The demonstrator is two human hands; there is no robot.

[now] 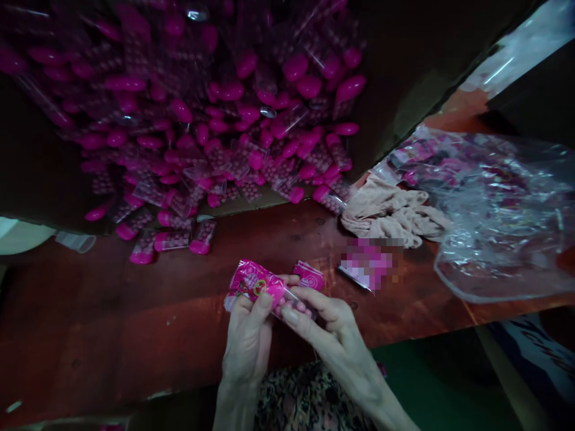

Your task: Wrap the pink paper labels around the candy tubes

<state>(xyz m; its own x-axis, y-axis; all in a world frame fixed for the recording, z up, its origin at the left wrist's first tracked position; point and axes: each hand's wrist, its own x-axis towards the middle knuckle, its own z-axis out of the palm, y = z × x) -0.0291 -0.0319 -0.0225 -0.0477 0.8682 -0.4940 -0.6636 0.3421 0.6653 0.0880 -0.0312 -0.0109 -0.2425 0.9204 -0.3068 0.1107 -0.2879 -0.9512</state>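
Observation:
My left hand [247, 341] and my right hand [332, 335] together hold a transparent plastic candy tube [294, 307] filled with pink beads. A shiny pink printed wrapper [256, 284] covers the tube's upper part, and my thumbs press on it. Behind my right fingers sticks out a second pink wrapper [309, 275]. Loose tubes with pink caps [179, 230] lie on the table above my hands, spilling from a large heap of the same tubes [215, 102]. The wrapper's far end is partly hidden by my fingers.
A brown cardboard box [404, 90] holds the heap, on a reddish-brown wooden table [135, 311]. To the right lie a crumpled beige cloth [386, 212], a pixelated packet [366, 263] and a large transparent plastic bag [498, 221]. A patterned sleeve [309, 395] shows below.

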